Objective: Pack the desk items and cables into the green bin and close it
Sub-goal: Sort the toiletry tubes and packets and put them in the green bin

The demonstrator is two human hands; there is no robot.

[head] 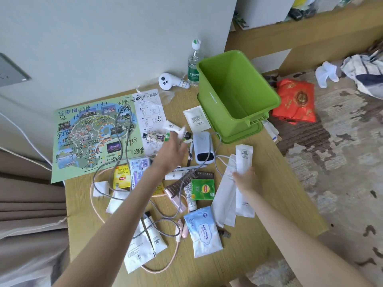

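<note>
— Looking for the green bin (238,96)?
— Found at the far right of the surface (275,199), top open, nothing inside yet. Seems to sit on its own lid (230,139), likely to keep the lid handy for closing later.
— And the right hand (245,180)?
— Near right, fingers curled round a bunch of long white packets (244,158). Probably bunched together to go into the bin in one trip.
— And the left hand (174,148)?
— Stretched out far over the small tubes (155,137) beside the white power bank (203,148). Too blurry to tell about those fingers: maybe spread wide, maybe pinching a little white tube (171,126).
— Plenty left to pack?
— Lots. Grey cable (119,125) looped over the map (83,131), pink cable (182,229) curled on the near side, tea bags (202,189), wet wipes (204,230), all spread flat and none in the bin.
— Anything to watch for?
— Tangled cables. Could drag small things along when lifted.
</note>
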